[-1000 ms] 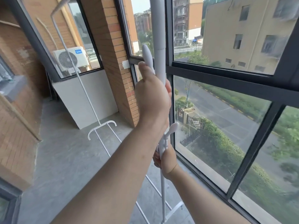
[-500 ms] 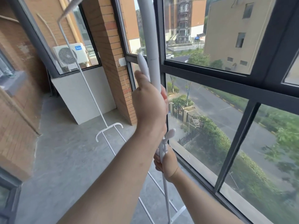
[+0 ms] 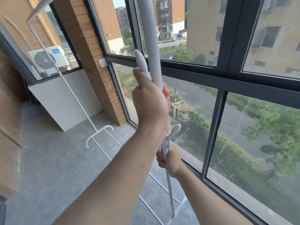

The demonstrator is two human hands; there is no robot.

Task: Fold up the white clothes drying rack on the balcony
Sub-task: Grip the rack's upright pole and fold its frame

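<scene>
Balcony window behind rack pole; both hands' grip around it

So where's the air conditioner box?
The air conditioner box is on the left of the head view, outside the far end window, behind the rack's thin far pole and left of the brick pillar.

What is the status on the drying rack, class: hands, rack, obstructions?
Left hand gripping upper pole, right hand gripping lower pole. White drying rack upright, base legs on floor. Window frame close beside.
</scene>
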